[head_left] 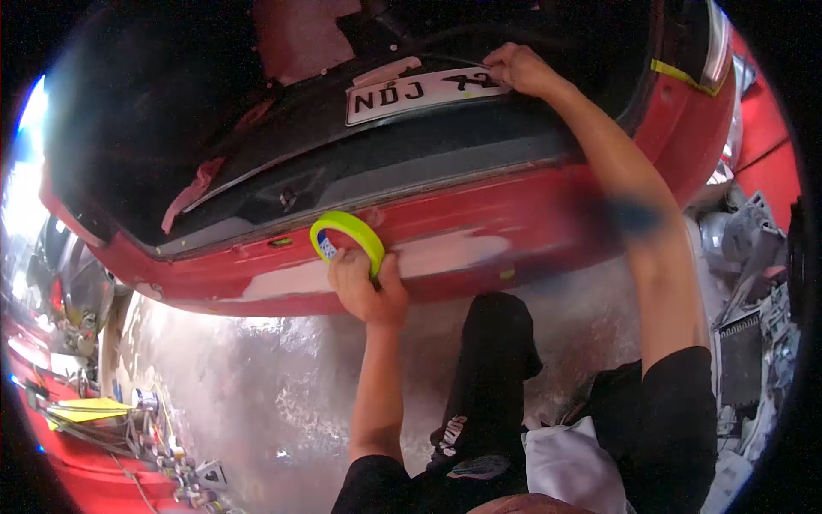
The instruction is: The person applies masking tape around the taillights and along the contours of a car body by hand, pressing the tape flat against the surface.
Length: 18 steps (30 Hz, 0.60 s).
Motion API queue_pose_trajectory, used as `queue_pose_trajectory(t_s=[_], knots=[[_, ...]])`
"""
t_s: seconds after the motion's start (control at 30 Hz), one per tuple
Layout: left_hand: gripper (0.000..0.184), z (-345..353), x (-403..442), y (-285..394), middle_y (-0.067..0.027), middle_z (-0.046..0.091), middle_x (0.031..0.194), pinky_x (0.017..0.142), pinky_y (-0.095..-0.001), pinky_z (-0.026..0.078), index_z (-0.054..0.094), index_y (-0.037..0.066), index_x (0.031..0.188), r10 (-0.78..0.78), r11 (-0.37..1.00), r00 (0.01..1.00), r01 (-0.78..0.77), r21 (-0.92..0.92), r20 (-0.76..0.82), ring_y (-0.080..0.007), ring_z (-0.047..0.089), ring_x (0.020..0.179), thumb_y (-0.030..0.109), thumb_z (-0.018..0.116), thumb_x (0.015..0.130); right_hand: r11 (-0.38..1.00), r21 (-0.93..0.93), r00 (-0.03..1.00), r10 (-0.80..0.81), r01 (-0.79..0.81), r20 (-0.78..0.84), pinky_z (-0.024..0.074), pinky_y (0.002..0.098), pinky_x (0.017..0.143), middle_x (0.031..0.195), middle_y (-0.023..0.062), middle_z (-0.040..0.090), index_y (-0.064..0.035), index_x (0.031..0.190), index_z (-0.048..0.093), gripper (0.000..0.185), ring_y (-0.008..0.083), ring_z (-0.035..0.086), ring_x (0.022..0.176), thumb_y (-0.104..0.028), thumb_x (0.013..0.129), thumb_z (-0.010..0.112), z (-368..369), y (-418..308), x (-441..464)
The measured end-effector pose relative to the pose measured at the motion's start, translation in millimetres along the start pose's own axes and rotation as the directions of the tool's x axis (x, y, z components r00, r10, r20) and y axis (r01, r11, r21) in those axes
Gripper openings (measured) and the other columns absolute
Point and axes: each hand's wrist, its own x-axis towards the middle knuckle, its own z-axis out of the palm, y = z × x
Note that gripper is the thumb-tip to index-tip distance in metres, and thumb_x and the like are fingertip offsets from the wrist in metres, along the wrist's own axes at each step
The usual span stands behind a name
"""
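My left hand (370, 289) is closed around a roll of bright yellow-green masking tape (366, 233), held upright in front of the red car bumper (445, 210). A blue label shows inside the roll's core. Up at the right end of the white license plate (402, 96), my right hand (524, 70) has its fingers pressed together and covers that end of the plate. Whatever lies between those fingertips is hidden. The plate sits on the car's dark rear panel (282, 163), which has reddish paper strips (193, 195) stuck on it.
A pale patch (454, 251) crosses the bumper, and yellow tape (685, 77) edges the right tail light. Grey parts (741, 343) are piled at the right. Cans and bottles (184, 475) stand lower left near a yellow sheet (90, 411). My knee (498, 330) is close below the bumper.
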Motion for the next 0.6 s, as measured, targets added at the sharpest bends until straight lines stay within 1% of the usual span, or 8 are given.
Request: queue_pose_trajectory(t_s=[0.07, 0.13, 0.23, 0.33, 0.47, 0.53, 0.57, 0.6], knots=[[0.025, 2, 0, -4, -0.0172, 0.070, 0.093, 0.102, -0.0549, 0.050, 0.066, -0.001, 0.103, 0.033, 0.999, 0.999, -0.033, 0.010, -0.003, -0.0385, 0.068, 0.090, 0.013, 0.081, 0.090, 0.998, 0.040, 0.999, -0.054, 0.054, 0.002, 0.0551, 0.0471, 0.101, 0.117, 0.0204, 0.075, -0.0064, 0.117, 0.078, 0.034, 0.0392, 0.071, 0.114, -0.025, 0.089, 0.078, 14, 4, 13], [0.024, 2, 2, -3, -0.0170, 0.070, 0.094, 0.101, -0.0549, 0.051, 0.066, -0.001, 0.103, 0.044, 0.999, 0.999, -0.044, 0.011, 0.017, -0.0372, 0.068, 0.089, 0.013, 0.080, 0.090, 0.999, -0.036, 0.983, -0.027, 0.034, 0.181, 0.0553, 0.0483, 0.099, 0.116, 0.0204, 0.074, -0.0046, 0.113, 0.078, 0.036, 0.0399, 0.071, 0.112, -0.030, 0.088, 0.081, 22, -4, 23], [0.023, 0, 1, -4, -0.0167, 0.071, 0.094, 0.101, -0.0546, 0.051, 0.066, -0.002, 0.103, 0.042, 0.999, 0.998, -0.043, 0.025, 0.039, -0.0364, 0.068, 0.088, 0.012, 0.080, 0.090, 0.991, -0.134, 0.977, 0.021, 0.008, 0.213, 0.0554, 0.0486, 0.097, 0.120, 0.0203, 0.073, -0.0041, 0.111, 0.077, 0.036, 0.0407, 0.071, 0.112, -0.032, 0.089, 0.080, 30, -7, 27], [0.022, 1, 0, -4, -0.0171, 0.071, 0.094, 0.101, -0.0545, 0.051, 0.066, -0.001, 0.102, 0.035, 0.999, 0.999, -0.036, 0.018, 0.037, -0.0365, 0.068, 0.088, 0.011, 0.079, 0.090, 0.989, -0.137, 0.968, -0.020, 0.056, 0.251, 0.0560, 0.0487, 0.096, 0.121, 0.0209, 0.072, -0.0039, 0.112, 0.075, 0.034, 0.0408, 0.071, 0.111, -0.032, 0.093, 0.075, 27, -2, 30], [0.022, 3, 0, -1, -0.0177, 0.071, 0.093, 0.101, -0.0545, 0.051, 0.065, -0.001, 0.101, 0.047, 0.998, 0.999, -0.047, 0.042, -0.001, -0.0370, 0.068, 0.087, 0.012, 0.079, 0.091, 0.938, -0.345, 0.990, 0.008, 0.041, 0.139, 0.0557, 0.0488, 0.088, 0.109, 0.0151, 0.074, -0.0065, 0.113, 0.076, 0.026, 0.0392, 0.071, 0.102, -0.025, 0.095, 0.071, 24, -9, 19], [0.023, 0, -1, -2, -0.0182, 0.070, 0.097, 0.100, -0.0544, 0.051, 0.066, -0.001, 0.102, 0.043, 0.998, 0.999, -0.044, 0.043, 0.026, -0.0383, 0.068, 0.093, 0.013, 0.079, 0.091, 0.984, -0.175, 0.999, -0.046, 0.043, -0.015, 0.0569, 0.0449, 0.081, 0.100, 0.0138, 0.074, -0.0046, 0.114, 0.074, 0.027, 0.0329, 0.074, 0.092, -0.024, 0.097, 0.066, 5, -17, 7], [0.023, -2, -2, -3, -0.0182, 0.070, 0.097, 0.100, -0.0544, 0.051, 0.066, -0.001, 0.102, 0.047, 0.998, 0.999, -0.048, 0.039, 0.020, -0.0383, 0.068, 0.093, 0.013, 0.079, 0.091, 0.983, -0.180, 0.999, -0.047, 0.042, -0.021, 0.0569, 0.0449, 0.081, 0.100, 0.0138, 0.074, -0.0046, 0.114, 0.074, 0.027, 0.0329, 0.074, 0.092, -0.024, 0.097, 0.066, -6, -20, -1], [0.022, -3, -4, -4, -0.0197, 0.070, 0.100, 0.100, -0.0540, 0.050, 0.067, -0.002, 0.106, 0.022, 0.998, 0.999, -0.024, 0.058, 0.043, -0.0415, 0.066, 0.098, 0.013, 0.077, 0.093, 0.997, 0.075, 0.999, 0.026, -0.024, -0.028, 0.0574, 0.0435, 0.078, 0.095, 0.0142, 0.074, -0.0027, 0.115, 0.074, 0.028, 0.0302, 0.073, 0.086, -0.023, 0.099, 0.063, -27, -33, -16]])
